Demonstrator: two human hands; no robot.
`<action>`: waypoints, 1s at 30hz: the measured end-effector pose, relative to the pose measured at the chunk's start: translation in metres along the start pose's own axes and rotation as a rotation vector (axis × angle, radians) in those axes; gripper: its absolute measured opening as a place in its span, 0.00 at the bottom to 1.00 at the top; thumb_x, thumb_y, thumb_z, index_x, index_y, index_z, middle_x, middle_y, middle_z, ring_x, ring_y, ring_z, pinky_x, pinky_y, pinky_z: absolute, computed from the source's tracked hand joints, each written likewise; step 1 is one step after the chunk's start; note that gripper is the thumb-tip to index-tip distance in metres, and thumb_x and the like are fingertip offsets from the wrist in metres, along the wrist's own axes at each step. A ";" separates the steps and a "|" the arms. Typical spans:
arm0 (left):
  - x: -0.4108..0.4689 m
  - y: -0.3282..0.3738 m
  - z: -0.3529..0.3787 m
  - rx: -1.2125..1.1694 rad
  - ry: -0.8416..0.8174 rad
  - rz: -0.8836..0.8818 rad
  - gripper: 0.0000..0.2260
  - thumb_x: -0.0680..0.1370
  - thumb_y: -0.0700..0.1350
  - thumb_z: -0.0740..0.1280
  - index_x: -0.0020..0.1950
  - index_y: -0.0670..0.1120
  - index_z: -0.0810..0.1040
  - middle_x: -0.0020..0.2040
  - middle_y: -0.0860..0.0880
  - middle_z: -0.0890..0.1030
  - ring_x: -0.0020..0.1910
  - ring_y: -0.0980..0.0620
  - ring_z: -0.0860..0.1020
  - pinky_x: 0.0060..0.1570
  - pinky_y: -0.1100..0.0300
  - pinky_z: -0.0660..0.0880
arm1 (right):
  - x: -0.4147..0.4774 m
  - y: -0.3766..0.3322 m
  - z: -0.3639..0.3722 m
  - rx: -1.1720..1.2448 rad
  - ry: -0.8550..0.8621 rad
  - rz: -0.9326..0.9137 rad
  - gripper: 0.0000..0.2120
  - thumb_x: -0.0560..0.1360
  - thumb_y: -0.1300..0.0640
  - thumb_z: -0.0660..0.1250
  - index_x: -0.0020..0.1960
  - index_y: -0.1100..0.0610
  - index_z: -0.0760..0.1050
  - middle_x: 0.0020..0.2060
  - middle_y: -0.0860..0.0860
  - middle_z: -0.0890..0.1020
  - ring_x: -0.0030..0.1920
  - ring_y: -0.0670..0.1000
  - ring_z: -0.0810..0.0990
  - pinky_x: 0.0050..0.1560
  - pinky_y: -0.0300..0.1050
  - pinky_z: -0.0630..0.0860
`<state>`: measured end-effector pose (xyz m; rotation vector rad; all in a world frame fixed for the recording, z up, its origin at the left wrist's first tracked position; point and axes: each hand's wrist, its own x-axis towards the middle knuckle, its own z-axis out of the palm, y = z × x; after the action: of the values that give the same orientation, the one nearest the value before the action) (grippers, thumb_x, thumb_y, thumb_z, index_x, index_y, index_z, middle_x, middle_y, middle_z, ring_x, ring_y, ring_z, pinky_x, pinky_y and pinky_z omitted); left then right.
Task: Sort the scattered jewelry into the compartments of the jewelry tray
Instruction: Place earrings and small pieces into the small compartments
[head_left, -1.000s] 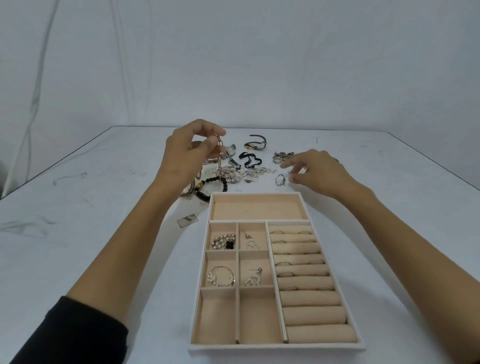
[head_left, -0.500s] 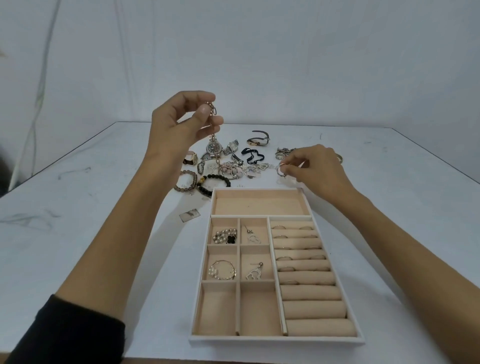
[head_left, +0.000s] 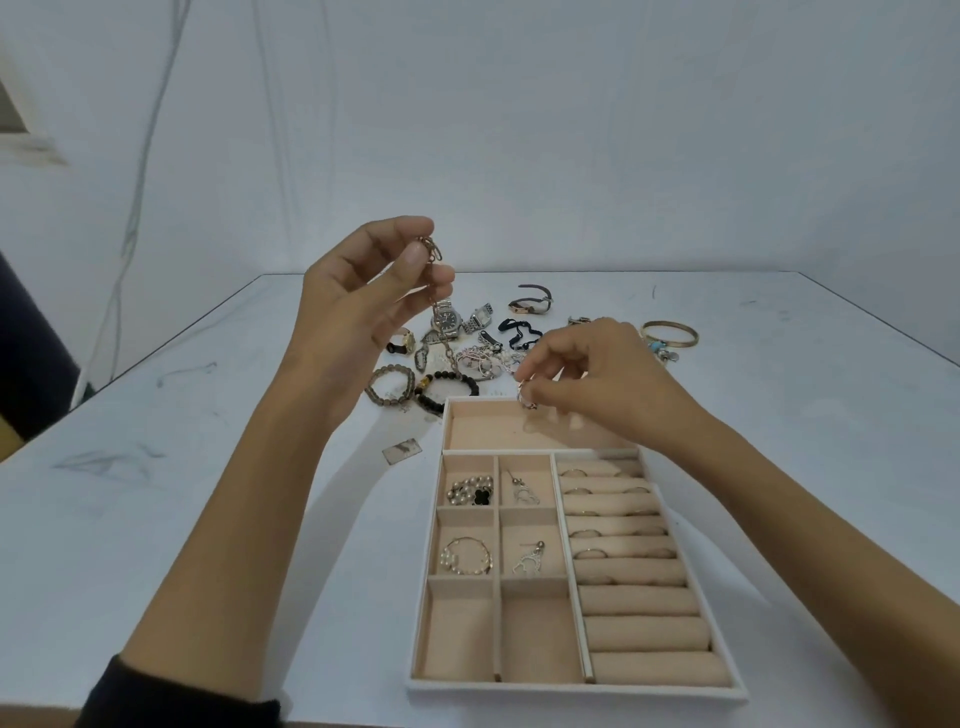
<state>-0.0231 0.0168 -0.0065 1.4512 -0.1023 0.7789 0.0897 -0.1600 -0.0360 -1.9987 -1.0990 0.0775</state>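
While your left hand (head_left: 363, 301) is raised above the table (head_left: 208, 467), thumb and forefinger pinching the top of a chain (head_left: 432, 250) that hangs down to the pile (head_left: 483, 358) of loose jewelry beyond the tray (head_left: 571, 690), your right hand (head_left: 602, 379) pinches a ring (head_left: 525, 396) just over the tray's far edge, above its wide far compartment. You have more rings (head_left: 574, 473) tucked between the rolls (head_left: 639, 603) on the tray's right, and beaded pieces (head_left: 470, 491) and earrings (head_left: 530, 558) in four small compartments on its left.
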 end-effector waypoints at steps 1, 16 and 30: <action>-0.002 0.002 -0.001 -0.012 -0.022 0.007 0.08 0.79 0.36 0.63 0.52 0.45 0.79 0.41 0.52 0.78 0.42 0.53 0.81 0.52 0.59 0.77 | -0.002 -0.004 0.000 0.028 -0.028 0.006 0.05 0.68 0.62 0.74 0.41 0.54 0.81 0.33 0.49 0.84 0.27 0.45 0.78 0.32 0.34 0.73; -0.019 0.010 -0.007 -0.184 -0.258 0.010 0.05 0.71 0.45 0.69 0.45 0.53 0.83 0.41 0.55 0.80 0.38 0.59 0.80 0.45 0.63 0.78 | -0.035 -0.038 -0.007 0.026 -0.638 -0.036 0.04 0.67 0.64 0.77 0.41 0.60 0.83 0.26 0.43 0.81 0.26 0.39 0.76 0.31 0.27 0.67; -0.020 0.009 -0.006 -0.214 -0.206 -0.016 0.05 0.70 0.45 0.70 0.44 0.52 0.84 0.40 0.55 0.80 0.38 0.59 0.80 0.44 0.64 0.78 | -0.040 -0.034 0.002 -0.087 -0.613 -0.068 0.04 0.67 0.64 0.76 0.42 0.59 0.85 0.30 0.48 0.83 0.25 0.38 0.74 0.28 0.25 0.65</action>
<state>-0.0452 0.0132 -0.0105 1.3227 -0.3216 0.5842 0.0415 -0.1780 -0.0264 -2.0661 -1.5678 0.6506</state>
